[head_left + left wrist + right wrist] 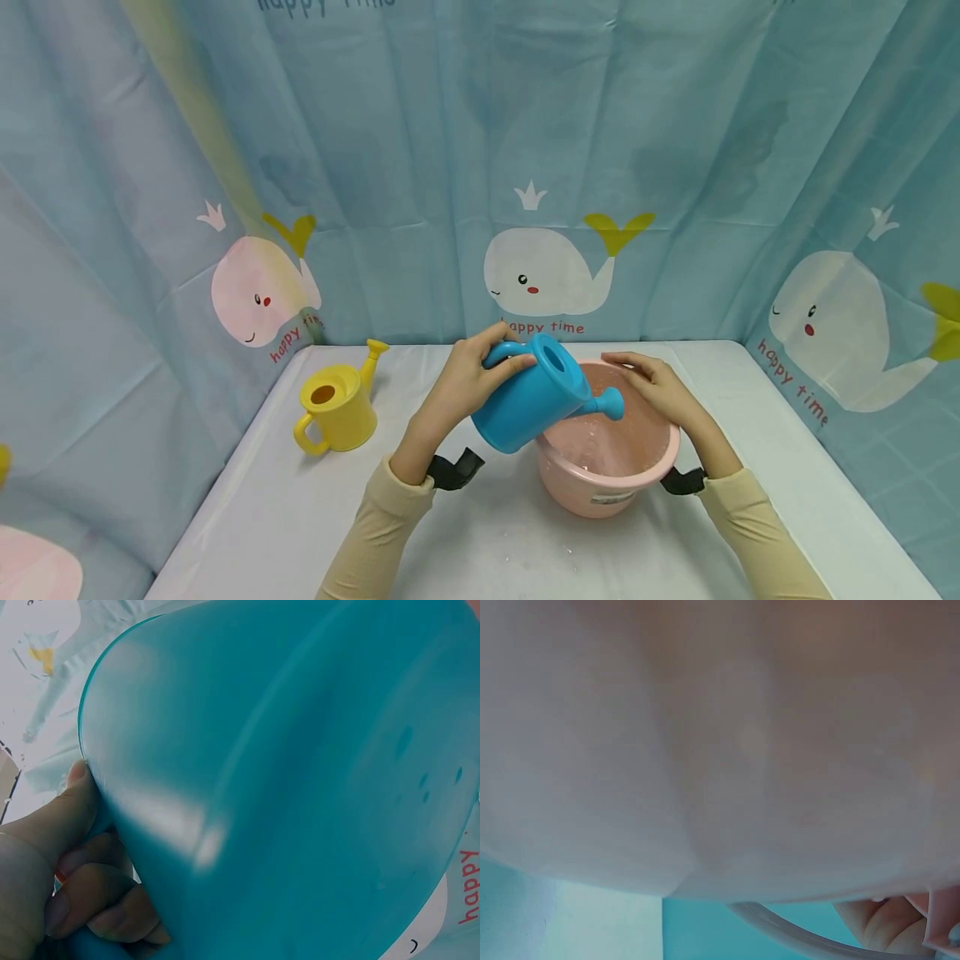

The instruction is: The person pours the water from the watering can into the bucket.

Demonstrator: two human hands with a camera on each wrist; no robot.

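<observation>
My left hand grips the handle of a blue watering can. The can is tilted to the right, its spout above a pink basin. In the left wrist view the can's blue body fills most of the picture, with curled fingers at its lower left. At the basin's back right rim, my right hand holds on, fingers lying over the edge. The right wrist view shows mostly the basin's blurred outer wall, with part of the hand at lower right. Shiny, clear water seems to lie inside the basin.
A yellow watering can stands upright on the left of the white table, its spout toward the back right. Small drops dot the tabletop in front of the basin. A blue curtain with whale prints hangs behind and at both sides.
</observation>
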